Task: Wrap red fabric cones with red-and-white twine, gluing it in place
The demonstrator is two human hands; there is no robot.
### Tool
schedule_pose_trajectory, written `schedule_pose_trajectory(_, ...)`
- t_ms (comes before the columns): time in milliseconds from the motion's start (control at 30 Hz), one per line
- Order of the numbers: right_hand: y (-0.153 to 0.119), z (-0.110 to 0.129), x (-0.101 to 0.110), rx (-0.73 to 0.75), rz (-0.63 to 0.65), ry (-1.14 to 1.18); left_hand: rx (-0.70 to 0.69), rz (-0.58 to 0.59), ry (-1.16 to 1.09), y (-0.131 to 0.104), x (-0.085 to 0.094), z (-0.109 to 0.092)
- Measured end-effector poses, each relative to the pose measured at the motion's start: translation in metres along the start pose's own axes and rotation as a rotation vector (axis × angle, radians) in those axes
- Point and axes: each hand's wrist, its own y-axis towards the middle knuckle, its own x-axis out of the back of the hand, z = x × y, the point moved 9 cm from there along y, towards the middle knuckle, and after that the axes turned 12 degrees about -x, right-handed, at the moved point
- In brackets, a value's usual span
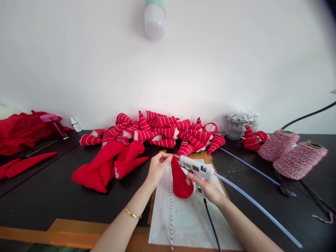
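My left hand [160,166] is closed in a pinch at the narrow tip of a red felt cone [181,182]. A red-and-white twine [171,203] hangs from the same fingertips toward the table's front edge. In my right hand [206,187] is a white glue gun [195,167], its nozzle pointing left at the cone's tip by my left fingers. A long translucent glue stick [257,206] sticks out of the gun's back, and a black cord [212,224] runs down from its handle. Under the cone lies a white sheet [162,224].
Behind, several twine-wrapped red cones [168,133] are heaped against the wall. Plain red cones [101,168] lie left of the sheet. At right stand twine spools [300,159], a tub of silver material [240,124], and another glue stick [249,164]. Red fabric [23,129] is piled far left.
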Motion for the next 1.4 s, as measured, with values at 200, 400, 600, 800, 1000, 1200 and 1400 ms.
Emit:
schedule_pose_trajectory(200, 0.001, -0.001, 0.002, 0.010, -0.008, 0.013, 0.003, -0.006, 0.000, 0.000, 0.001, 0.002)
schedule_pose_trajectory(400, 0.000, 0.000, 0.001, 0.004, 0.000, 0.000, 0.003, -0.003, -0.002, 0.000, 0.001, 0.002)
schedule_pose_trajectory(600, 0.001, 0.001, 0.001, 0.011, -0.017, 0.030, -0.005, 0.001, 0.008, 0.001, 0.002, 0.003)
schedule_pose_trajectory(800, 0.003, 0.001, 0.003, -0.012, -0.026, 0.048, 0.003, -0.007, 0.018, 0.002, 0.002, 0.003)
schedule_pose_trajectory(1000, 0.020, -0.010, 0.025, 0.018, -0.234, 0.252, -0.006, 0.000, 0.019, 0.005, 0.003, 0.005)
schedule_pose_trajectory(1200, 0.029, -0.025, 0.103, 0.077, -0.645, 0.166, -0.026, 0.044, -0.042, 0.010, 0.000, 0.008)
schedule_pose_trajectory(1400, -0.003, -0.038, 0.200, -0.180, -0.811, -0.270, -0.037, 0.003, -0.102, 0.011, 0.002, 0.012)
